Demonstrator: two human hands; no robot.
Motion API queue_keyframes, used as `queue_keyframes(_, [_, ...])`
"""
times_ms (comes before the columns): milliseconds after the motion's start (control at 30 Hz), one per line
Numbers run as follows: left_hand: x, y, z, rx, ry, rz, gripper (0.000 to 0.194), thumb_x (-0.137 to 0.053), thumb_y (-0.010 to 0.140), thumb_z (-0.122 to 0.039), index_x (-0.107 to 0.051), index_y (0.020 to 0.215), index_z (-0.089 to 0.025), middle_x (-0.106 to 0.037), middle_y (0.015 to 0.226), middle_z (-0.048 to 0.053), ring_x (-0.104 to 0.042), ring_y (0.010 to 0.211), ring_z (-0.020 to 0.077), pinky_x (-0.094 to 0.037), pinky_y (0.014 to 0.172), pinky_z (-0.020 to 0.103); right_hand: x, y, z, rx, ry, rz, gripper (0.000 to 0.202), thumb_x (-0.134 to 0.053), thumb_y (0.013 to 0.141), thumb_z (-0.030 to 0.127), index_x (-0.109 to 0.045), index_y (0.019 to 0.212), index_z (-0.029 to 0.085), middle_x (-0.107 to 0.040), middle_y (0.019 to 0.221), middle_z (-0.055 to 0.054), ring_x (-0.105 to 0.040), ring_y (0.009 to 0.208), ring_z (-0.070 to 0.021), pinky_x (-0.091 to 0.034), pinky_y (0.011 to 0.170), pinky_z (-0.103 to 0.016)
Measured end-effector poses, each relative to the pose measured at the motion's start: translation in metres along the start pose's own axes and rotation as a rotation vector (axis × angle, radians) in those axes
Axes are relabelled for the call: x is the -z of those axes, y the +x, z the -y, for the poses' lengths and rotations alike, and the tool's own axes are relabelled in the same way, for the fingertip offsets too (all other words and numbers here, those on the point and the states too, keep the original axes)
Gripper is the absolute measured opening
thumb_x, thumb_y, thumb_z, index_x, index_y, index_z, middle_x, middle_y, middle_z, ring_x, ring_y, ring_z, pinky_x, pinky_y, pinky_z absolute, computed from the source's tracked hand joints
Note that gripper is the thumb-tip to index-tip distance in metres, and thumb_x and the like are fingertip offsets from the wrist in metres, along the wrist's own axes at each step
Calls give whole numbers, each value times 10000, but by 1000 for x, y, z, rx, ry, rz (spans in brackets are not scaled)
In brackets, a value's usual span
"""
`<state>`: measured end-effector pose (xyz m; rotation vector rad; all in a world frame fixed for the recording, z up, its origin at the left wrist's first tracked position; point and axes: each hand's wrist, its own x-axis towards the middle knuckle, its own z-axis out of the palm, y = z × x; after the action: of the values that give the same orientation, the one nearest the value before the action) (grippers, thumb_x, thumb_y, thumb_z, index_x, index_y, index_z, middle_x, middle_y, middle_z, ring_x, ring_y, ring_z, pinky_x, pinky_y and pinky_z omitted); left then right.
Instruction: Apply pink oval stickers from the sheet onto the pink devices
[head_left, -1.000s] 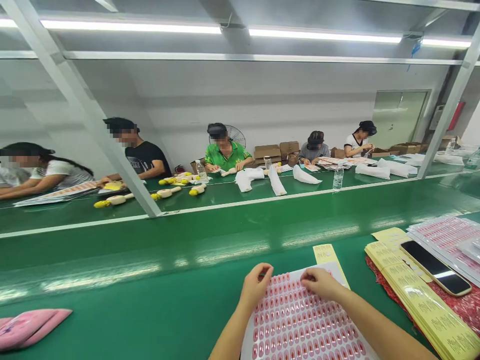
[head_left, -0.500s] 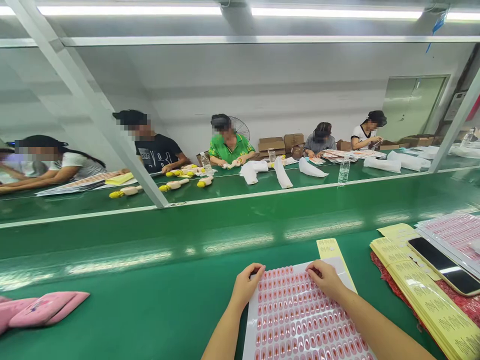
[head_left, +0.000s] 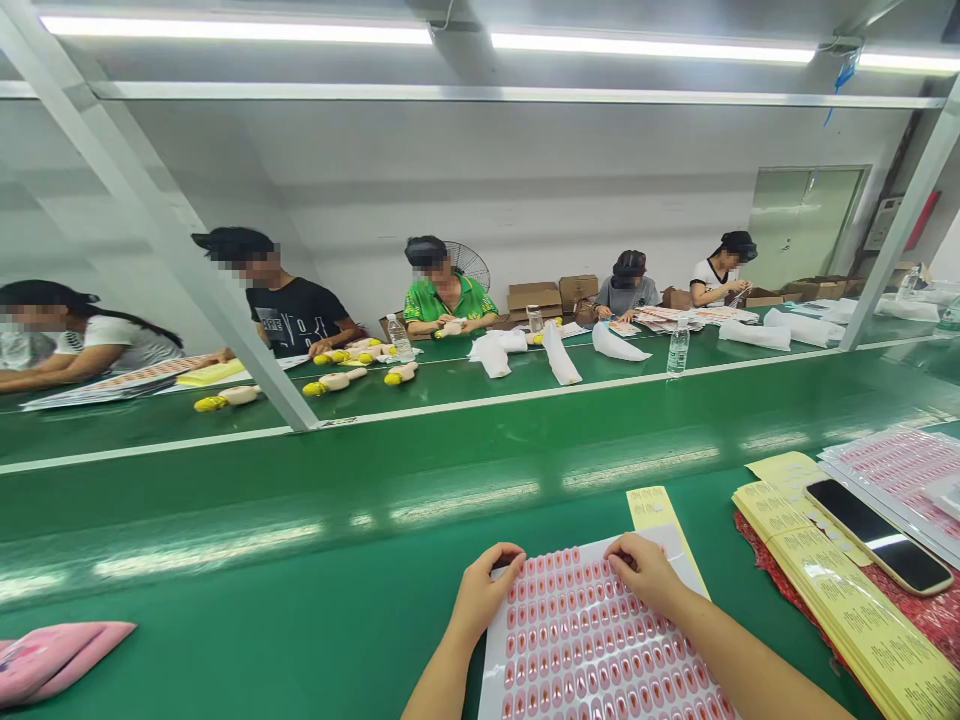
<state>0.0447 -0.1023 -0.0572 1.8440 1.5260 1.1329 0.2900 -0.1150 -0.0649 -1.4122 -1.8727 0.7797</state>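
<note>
A white sheet (head_left: 491,680) carrying rows of pink oval pieces with red centres, like false nails, lies in front of me. My left hand (head_left: 487,590) is closed at the sheet's upper left corner, thumb and forefinger pinched on its edge. At the upper right of the rows, my right hand (head_left: 645,575) bends over the sheet with fingers pinched together. What lies between those right fingertips, if anything, is hidden. The top row of pieces stops short of my right hand. A yellow printed strip (head_left: 652,505) sticks out from behind the sheet.
To the right are a stack of yellow printed strips (head_left: 832,590), a phone (head_left: 877,535) and more sheets of pink pieces (head_left: 892,470). A pink cloth item (head_left: 67,655) lies at left. Across the green bench (head_left: 315,610), several people work among water bottles (head_left: 678,350) and white wraps (head_left: 559,352).
The view has shifted slightly, so the scene sits a little lower and further left. Both hands keep nearly the same places on the sheet.
</note>
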Motion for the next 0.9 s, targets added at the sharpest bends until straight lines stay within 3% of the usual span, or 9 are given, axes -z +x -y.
queue_keyframes(400, [-12,-2,0,-223,204,-50,259,-422,786,-394,-612,793,-218,-647,738,44,-600,712,196,-483,680,335,0,0,1,-1,-11,11,167,-442,747,161,-609,754,157,-608,752,-39,-538,698,-147,-406,629,-249])
queue_keyframes(633, [-17,-3,-3,-380,327,-14,236,-406,809,-315,-622,840,-223,-644,725,48,-578,702,196,-458,669,331,3,2,3,-33,18,23,160,-441,754,174,-599,739,163,-596,710,-24,-527,651,-135,-398,588,-237])
queue_keyframes(900, [-21,-6,-4,-453,405,46,259,-374,825,-232,-616,913,-219,-656,812,59,-588,782,201,-468,680,337,2,1,4,-24,1,17,154,-448,758,192,-594,733,153,-596,732,-36,-531,679,-144,-392,601,-241])
